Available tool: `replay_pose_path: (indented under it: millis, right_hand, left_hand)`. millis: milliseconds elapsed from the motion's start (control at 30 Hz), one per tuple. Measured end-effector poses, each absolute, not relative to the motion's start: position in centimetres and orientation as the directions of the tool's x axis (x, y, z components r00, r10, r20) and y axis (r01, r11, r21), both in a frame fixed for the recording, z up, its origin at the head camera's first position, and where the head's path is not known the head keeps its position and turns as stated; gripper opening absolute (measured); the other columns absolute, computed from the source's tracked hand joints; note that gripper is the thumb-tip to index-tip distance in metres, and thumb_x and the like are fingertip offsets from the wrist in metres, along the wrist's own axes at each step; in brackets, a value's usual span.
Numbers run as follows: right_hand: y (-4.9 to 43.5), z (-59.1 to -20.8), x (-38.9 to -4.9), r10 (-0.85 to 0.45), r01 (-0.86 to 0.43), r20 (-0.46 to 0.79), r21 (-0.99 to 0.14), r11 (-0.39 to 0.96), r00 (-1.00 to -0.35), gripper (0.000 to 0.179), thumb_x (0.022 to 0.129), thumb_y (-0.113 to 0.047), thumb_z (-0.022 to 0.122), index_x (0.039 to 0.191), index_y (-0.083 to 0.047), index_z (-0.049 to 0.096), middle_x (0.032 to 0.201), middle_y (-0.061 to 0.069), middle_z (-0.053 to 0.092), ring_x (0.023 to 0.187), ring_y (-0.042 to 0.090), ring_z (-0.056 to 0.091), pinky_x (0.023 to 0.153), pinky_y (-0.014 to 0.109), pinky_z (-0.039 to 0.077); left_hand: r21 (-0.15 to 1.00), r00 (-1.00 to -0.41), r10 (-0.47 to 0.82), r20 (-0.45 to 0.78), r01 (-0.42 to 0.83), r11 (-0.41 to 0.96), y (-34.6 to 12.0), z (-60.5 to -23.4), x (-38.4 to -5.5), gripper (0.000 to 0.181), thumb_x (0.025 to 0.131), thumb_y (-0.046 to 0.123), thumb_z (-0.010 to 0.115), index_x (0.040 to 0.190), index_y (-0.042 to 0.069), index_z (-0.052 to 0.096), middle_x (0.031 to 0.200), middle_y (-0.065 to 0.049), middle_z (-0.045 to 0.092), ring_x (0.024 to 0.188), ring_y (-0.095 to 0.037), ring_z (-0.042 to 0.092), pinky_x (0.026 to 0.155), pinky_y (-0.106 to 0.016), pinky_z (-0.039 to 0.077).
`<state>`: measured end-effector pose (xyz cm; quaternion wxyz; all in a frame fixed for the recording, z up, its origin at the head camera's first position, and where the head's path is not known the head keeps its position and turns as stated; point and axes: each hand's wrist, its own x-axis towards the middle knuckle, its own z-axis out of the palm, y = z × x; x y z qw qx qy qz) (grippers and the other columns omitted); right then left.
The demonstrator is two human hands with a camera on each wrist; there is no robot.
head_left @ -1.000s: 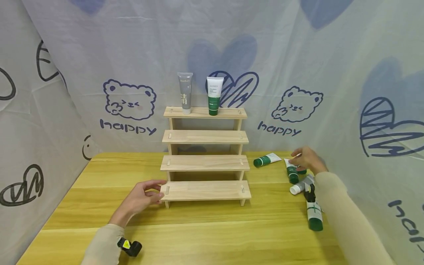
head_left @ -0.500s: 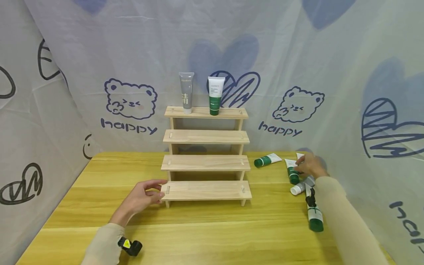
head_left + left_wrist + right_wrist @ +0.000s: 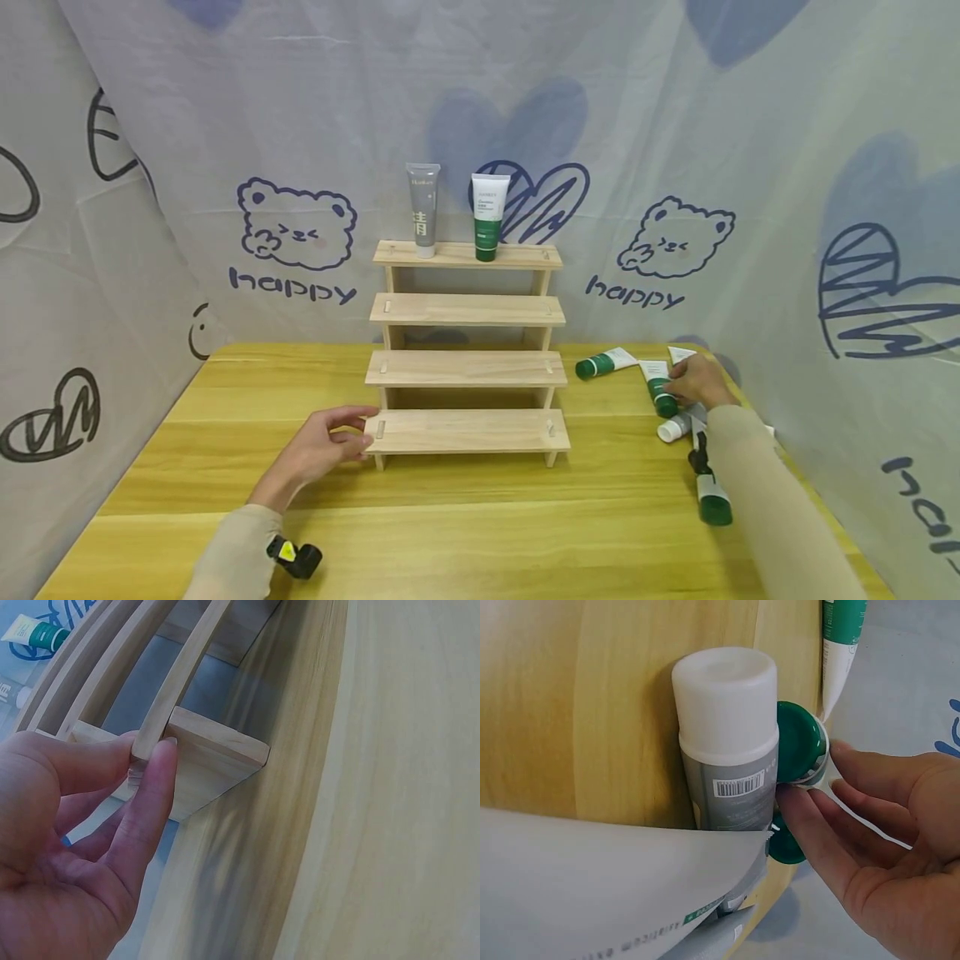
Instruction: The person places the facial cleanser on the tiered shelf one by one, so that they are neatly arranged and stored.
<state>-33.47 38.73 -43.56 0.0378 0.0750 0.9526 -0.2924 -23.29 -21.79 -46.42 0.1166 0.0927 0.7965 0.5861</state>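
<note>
My left hand [image 3: 318, 450] pinches the left end of the lowest board of a four-step wooden display shelf [image 3: 465, 433]; the left wrist view shows thumb and fingertip on the board end [image 3: 154, 742]. On the right, my right hand [image 3: 703, 382] pinches a green-and-white squeeze tube [image 3: 654, 379] lying on the table. In the right wrist view, its green cap [image 3: 799, 742] sits between thumb and fingers, beside a grey tube with a white cap [image 3: 724, 705]. The shelf's top step bears a grey tube [image 3: 423, 212] and a green-and-white tube [image 3: 490, 218], both upright.
Another green-and-white tube [image 3: 603, 363] lies just right of the shelf. Nearer the front lies a larger green-capped tube [image 3: 714, 502], partly hidden by the right forearm. One more white tube end [image 3: 681, 354] shows behind the right hand. A printed cloth [image 3: 300, 108] hangs behind the table.
My right hand has come down onto the green-and-white tube and now pinches it; the tube has turned slightly, its white end shifting left. My left hand has stayed on the shelf.
</note>
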Motion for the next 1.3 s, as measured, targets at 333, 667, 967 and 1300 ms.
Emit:
replay_pose_path:
  millis: [333, 667, 967, 1300]
  right_hand:
    - [38.3, -43.6, -33.2, 0.131, 0.209, -0.176, -0.571, 0.794, -0.976, 0.056, 0.090, -0.013, 0.077, 0.129, 0.019, 0.053, 0.128, 0.041, 0.057, 0.074, 0.019, 0.074, 0.071, 0.033, 0.067]
    - [37.9, -44.1, -33.7, 0.118, 0.232, -0.229, -0.572, 0.787, -0.966, 0.062, 0.093, -0.019, 0.076, 0.135, 0.018, 0.050, 0.128, 0.040, 0.060, 0.075, 0.020, 0.075, 0.072, 0.034, 0.066]
    - [37.3, -44.0, -33.5, 0.134, 0.258, -0.246, -0.589, 0.766, -0.960, 0.061, 0.093, -0.016, 0.076, 0.135, 0.019, 0.049, 0.127, 0.039, 0.059, 0.078, 0.023, 0.075, 0.072, 0.035, 0.067]
    - [37.3, -43.9, -33.3, 0.152, 0.261, -0.226, -0.595, 0.760, -0.962, 0.064, 0.090, -0.016, 0.077, 0.137, 0.018, 0.050, 0.128, 0.039, 0.060, 0.076, 0.022, 0.076, 0.069, 0.035, 0.067]
  left_hand:
    - [0.957, -0.952, 0.297, -0.071, 0.019, 0.288, -21.8, -46.4, -23.3, 0.052, 0.098, 0.005, 0.068, 0.147, -0.002, 0.053, 0.125, -0.024, 0.057, 0.094, -0.017, 0.071, 0.084, -0.036, 0.067]
    - [0.957, -0.953, 0.295, -0.068, 0.021, 0.289, -21.8, -46.6, -23.3, 0.052, 0.097, 0.005, 0.069, 0.146, -0.002, 0.053, 0.125, -0.024, 0.057, 0.092, -0.013, 0.072, 0.084, -0.036, 0.067]
    - [0.958, -0.951, 0.300, -0.070, 0.020, 0.287, -21.8, -46.3, -23.2, 0.052, 0.098, 0.005, 0.068, 0.147, -0.002, 0.053, 0.126, -0.024, 0.056, 0.094, -0.015, 0.071, 0.084, -0.035, 0.067]
    - [0.961, -0.950, 0.303, -0.072, 0.015, 0.275, -21.8, -46.4, -23.3, 0.051, 0.098, 0.004, 0.067, 0.147, -0.002, 0.053, 0.126, -0.024, 0.055, 0.096, -0.016, 0.071, 0.085, -0.036, 0.066]
